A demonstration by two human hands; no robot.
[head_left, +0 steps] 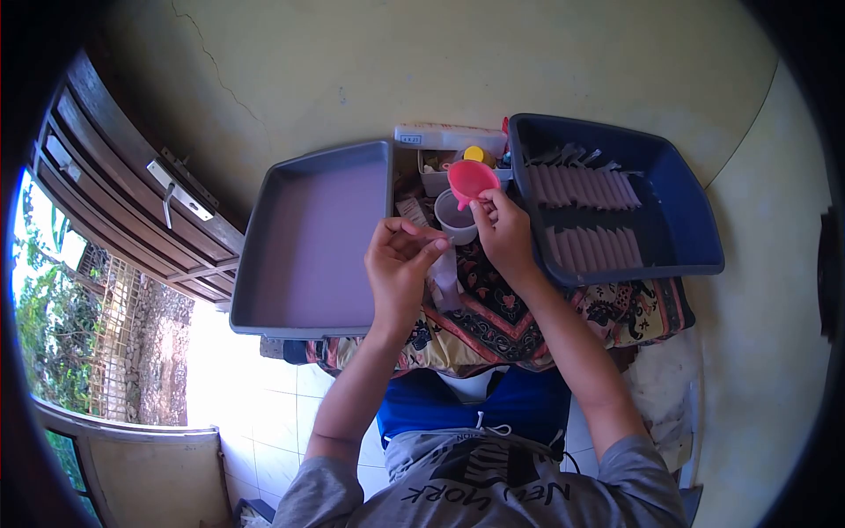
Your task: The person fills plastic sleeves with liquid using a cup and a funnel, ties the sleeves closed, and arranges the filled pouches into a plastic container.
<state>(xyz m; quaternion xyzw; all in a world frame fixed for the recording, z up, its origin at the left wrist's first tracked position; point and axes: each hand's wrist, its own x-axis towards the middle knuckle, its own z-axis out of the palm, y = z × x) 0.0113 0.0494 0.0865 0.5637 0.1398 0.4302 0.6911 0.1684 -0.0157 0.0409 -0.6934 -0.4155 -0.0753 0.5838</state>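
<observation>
Funnel (472,179) grasped near spout by right hand (508,236), at cup (458,234) rim. Left hand (399,264) just beside right grip, thumb and fingertips pinching top of bag (446,277), which hangs below. Tray (304,333) of mauve liquid (326,238) left of left grip; tub (679,220) with rows of packets (585,187) right of right grip.
</observation>
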